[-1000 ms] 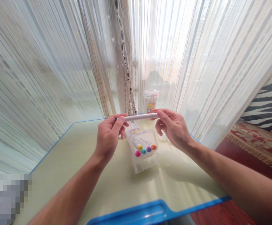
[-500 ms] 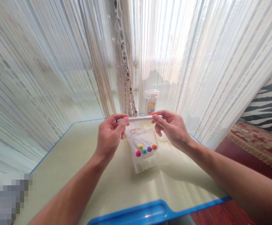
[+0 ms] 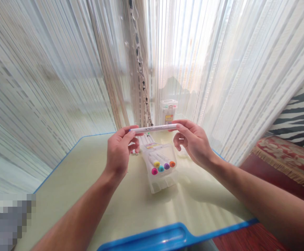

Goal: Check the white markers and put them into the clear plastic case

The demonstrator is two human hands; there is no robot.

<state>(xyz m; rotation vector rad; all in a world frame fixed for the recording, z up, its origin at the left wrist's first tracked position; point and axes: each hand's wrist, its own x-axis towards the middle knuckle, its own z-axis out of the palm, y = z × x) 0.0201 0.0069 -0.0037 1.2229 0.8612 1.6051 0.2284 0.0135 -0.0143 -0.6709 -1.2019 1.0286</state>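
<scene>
Both hands hold one white marker pen point(image 3: 154, 128) level above the table. My left hand point(image 3: 120, 151) pinches its left end, where a blue tip shows. My right hand point(image 3: 192, 141) pinches the right end between thumb and fingers. Below the pen lies a clear plastic marker case point(image 3: 160, 166) on its side, with several markers inside showing pink, yellow, teal, purple and orange caps.
A pale green table point(image 3: 131, 209) with a blue rim fills the foreground. A second clear box point(image 3: 168, 111) stands upright at the back by the sheer curtains point(image 3: 62, 69). A bead chain point(image 3: 140, 69) hangs down. A red patterned rug point(image 3: 288, 157) lies on the floor at right.
The pen has been turned and shifted slightly between my fingers; its blue right tip, seen half a second ago, is now covered by my right hand. Both hands stay in place.
</scene>
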